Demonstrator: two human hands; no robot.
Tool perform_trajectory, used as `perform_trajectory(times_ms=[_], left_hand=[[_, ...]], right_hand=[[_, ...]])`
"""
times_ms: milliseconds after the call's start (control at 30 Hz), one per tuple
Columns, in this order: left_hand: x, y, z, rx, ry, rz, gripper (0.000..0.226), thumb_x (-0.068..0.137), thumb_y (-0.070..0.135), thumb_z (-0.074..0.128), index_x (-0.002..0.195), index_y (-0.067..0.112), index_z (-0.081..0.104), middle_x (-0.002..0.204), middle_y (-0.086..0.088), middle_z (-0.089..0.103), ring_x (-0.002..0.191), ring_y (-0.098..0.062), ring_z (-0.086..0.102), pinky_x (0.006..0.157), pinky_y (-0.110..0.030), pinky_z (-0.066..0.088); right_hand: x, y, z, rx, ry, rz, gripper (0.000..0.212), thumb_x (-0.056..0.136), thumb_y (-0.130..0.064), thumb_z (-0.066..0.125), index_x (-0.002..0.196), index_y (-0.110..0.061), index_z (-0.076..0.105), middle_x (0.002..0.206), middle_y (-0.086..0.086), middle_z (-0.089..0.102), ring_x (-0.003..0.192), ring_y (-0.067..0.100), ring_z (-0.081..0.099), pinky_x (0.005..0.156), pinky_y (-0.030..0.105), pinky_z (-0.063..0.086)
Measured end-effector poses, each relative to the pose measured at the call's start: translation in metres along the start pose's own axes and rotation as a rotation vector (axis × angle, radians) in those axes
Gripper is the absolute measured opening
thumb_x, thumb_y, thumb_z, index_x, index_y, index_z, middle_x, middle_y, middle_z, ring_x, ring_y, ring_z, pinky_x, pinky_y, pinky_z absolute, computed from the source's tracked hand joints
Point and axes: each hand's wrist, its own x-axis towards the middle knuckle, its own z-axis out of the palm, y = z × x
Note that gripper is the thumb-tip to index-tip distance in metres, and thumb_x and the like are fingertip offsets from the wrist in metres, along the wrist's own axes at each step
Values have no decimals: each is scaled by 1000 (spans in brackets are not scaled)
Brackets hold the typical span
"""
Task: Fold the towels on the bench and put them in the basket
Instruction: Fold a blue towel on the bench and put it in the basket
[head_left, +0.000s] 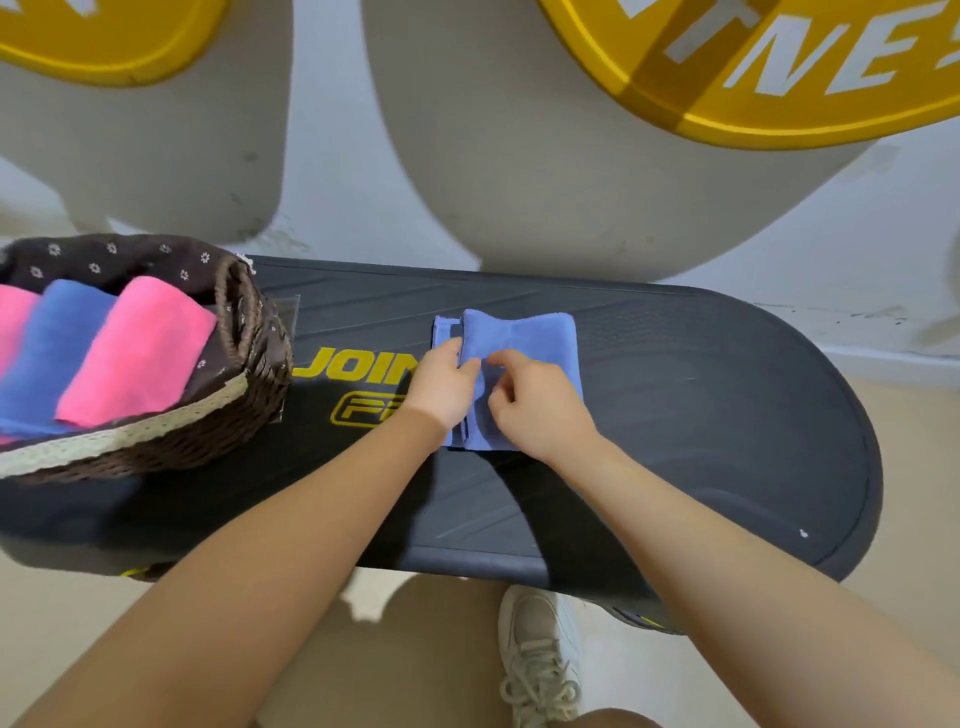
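Observation:
A blue towel (524, 340), folded into a narrow strip of several layers, lies in the middle of the black bench (701, 415). My left hand (441, 384) pinches its left edge between thumb and fingers. My right hand (535, 405) rests on the towel's near part and grips a fold with its fingertips. At the bench's left end stands a brown wicker basket (244, 332) with a dark flowered lining. In it lie rolled towels side by side: a pink towel (140, 353), a blue towel (47, 343) and another pink one at the frame's left edge.
The bench carries yellow lettering (358, 366) beside the basket. Its right half is bare black surface. A white sneaker (540, 654) stands on the beige floor below the bench's near edge. A white wall with yellow signs (779, 67) is behind.

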Motion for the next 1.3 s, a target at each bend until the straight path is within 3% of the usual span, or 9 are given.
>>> perform_trajectory(times_ms=[200, 367, 500, 600, 733, 867, 967, 1167, 1300], left_hand=[[13, -15, -4, 574, 102, 175, 35, 98, 19, 37, 130, 8, 42, 120, -17, 58, 108, -35, 48, 89, -40, 38], [15, -23, -1, 758, 144, 152, 55, 98, 23, 38, 146, 11, 14, 136, -11, 43, 122, -29, 39, 97, -36, 35], [15, -25, -4, 1000, 256, 517, 49, 75, 13, 45, 124, 11, 52, 126, -9, 58, 107, -21, 49, 79, -31, 44], [14, -36, -7, 1165, 39, 601, 52, 80, 32, 32, 110, 7, 67, 124, -6, 63, 113, -18, 58, 91, -33, 33], [11, -49, -11, 1156, -32, 567, 72, 84, 54, 31, 125, 2, 55, 134, -13, 54, 120, -25, 56, 97, -42, 46], [9, -38, -15, 982, -163, 469, 95, 76, 71, 27, 148, 12, 9, 158, -1, 2, 146, -14, 5, 116, -29, 10], [6, -37, -13, 976, -180, 427, 95, 83, 63, 46, 148, 16, -4, 157, 3, -13, 145, -11, -10, 117, -28, 1], [5, -30, -10, 1021, -173, 402, 94, 85, 62, 44, 148, 14, -6, 157, 0, -14, 145, -13, -11, 117, -31, -1], [-1, -24, -7, 1134, -100, 583, 86, 84, 54, 52, 148, 9, 14, 157, -8, 13, 146, -19, 8, 117, -29, 3]], right_hand=[[13, 29, -2, -365, 28, -121, 54, 93, -31, 46, 141, -9, 34, 148, 9, 34, 139, 25, 27, 111, 34, 22], [10, 44, 14, -440, -63, -48, 72, 95, -47, 36, 149, -12, 4, 159, 7, -2, 147, 25, -6, 118, 36, 2], [11, 47, 23, -393, -67, 4, 82, 91, -53, 39, 149, -17, -6, 158, 5, -14, 146, 24, -15, 118, 39, -4], [21, 48, 20, -328, -87, 43, 93, 85, -57, 48, 149, -18, -7, 158, 3, -16, 146, 22, -14, 118, 42, -3], [39, 61, 6, -344, -75, 12, 85, 87, -59, 42, 149, -22, -3, 158, 1, -14, 146, 19, -13, 117, 43, -4], [45, 73, 1, -360, 7, 1, 64, 98, -45, 28, 150, -19, 1, 159, 3, -7, 147, 21, -5, 118, 39, 0], [31, 76, 6, -357, -2, -16, 70, 97, -46, 32, 149, -14, 0, 159, 6, -10, 147, 22, -6, 119, 36, 2], [-20, 82, 17, -291, -102, -47, 81, 86, -56, 12, 148, -8, -4, 158, 7, -10, 147, 20, -6, 121, 34, 3], [-13, 75, 5, 14, -68, 34, 57, 96, -33, 41, 144, -7, 25, 157, 9, 13, 145, 23, 13, 114, 31, 16]])
